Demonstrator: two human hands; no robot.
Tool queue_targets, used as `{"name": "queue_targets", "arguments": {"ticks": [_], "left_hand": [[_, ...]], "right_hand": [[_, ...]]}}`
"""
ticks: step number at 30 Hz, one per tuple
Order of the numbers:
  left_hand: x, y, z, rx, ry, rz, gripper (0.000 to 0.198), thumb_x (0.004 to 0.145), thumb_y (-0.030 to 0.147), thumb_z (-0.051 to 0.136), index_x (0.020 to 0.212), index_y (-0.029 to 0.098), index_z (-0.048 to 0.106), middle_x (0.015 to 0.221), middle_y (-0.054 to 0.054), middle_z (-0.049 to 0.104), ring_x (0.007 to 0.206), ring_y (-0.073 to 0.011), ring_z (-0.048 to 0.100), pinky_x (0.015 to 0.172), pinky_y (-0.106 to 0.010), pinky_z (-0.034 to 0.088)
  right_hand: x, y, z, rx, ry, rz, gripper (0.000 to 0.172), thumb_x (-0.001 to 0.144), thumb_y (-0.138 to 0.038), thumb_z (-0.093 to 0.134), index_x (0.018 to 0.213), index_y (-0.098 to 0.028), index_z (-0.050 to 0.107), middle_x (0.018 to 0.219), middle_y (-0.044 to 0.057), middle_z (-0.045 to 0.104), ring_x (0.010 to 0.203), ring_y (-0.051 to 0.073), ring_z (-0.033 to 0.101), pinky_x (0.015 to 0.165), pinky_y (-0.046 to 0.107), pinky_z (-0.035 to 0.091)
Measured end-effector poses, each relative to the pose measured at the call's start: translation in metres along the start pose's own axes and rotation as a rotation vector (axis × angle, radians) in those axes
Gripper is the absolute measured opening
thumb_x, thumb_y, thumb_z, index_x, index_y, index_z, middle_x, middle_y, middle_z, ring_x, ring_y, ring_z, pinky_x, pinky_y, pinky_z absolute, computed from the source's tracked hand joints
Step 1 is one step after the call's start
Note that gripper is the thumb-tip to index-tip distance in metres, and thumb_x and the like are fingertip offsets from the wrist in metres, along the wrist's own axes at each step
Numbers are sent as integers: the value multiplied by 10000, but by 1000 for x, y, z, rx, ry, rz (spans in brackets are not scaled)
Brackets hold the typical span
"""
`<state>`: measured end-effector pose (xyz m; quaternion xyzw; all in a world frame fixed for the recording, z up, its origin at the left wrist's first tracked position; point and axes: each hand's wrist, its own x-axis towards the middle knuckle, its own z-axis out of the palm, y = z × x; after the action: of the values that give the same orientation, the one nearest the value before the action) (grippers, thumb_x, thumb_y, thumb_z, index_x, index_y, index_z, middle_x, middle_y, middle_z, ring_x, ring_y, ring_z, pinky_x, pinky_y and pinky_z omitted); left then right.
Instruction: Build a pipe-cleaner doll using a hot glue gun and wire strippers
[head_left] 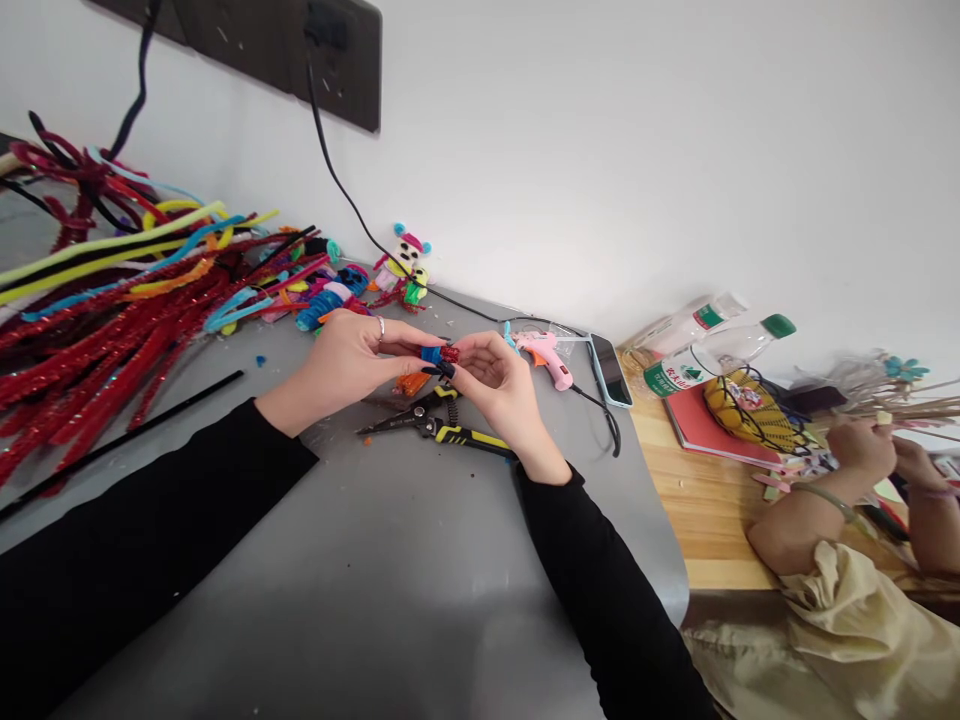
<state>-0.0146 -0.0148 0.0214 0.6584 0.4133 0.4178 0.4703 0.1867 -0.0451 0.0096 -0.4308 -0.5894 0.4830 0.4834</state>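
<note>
Both hands, left hand (pixel 346 358) and right hand (pixel 491 385), pinch 1 small blue-and-red pipe-cleaner piece (pixel 441 354) together above the grey worktop (pixel 390 560); it looks partly formed, with loose pipe cleaners (pixel 112 320) still unused and pliers (pixel 439 425) lying below.

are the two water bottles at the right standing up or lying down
Lying down: both water bottles rest on their sides on the wooden table, caps pointing right.

One head-worn view looks forward and down, close over the grey bench (pixel 420 560), facing the white wall (pixel 600 150); the person's own sleeves enter from the bottom edge, a neighbouring wooden table (pixel 705 500) at right
</note>
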Motion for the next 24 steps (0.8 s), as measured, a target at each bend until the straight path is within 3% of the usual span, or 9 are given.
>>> {"name": "queue_targets", "arguments": {"ticks": [10, 16, 24], "left_hand": [[0, 0, 0, 24, -9, 11, 196, 770, 373, 799, 919, 259, 855, 989, -36, 848, 940, -309, 812, 921, -413, 674], [0, -2, 1, 37, 0, 22, 197, 783, 364, 781, 937, 263, 853, 977, -32, 849, 937, -299, 812, 933, -401, 667], [2, -5, 1, 82, -29, 204, 300, 807, 415, 777, 1065, 274, 837, 1247, -48, 797, 1136, -273, 750, 975, -372, 651]], "right_hand": [[0, -2, 0, 34, -5, -7, 346, 810, -461, 835, 981, -240, 630, 943, 16, 701, 873, 143, 677, 853, 306, 591], [1, 0, -1, -14, 9, 0, 384, 800, -514, 837, 979, -247, 626, 950, 22, 708, 893, 161, 690, 880, 334, 610], [3, 4, -5, -1, 19, 1, 430, 777, -568, 843, 975, -251, 629, 936, 21, 707, 888, 166, 686, 839, 327, 610]]}}
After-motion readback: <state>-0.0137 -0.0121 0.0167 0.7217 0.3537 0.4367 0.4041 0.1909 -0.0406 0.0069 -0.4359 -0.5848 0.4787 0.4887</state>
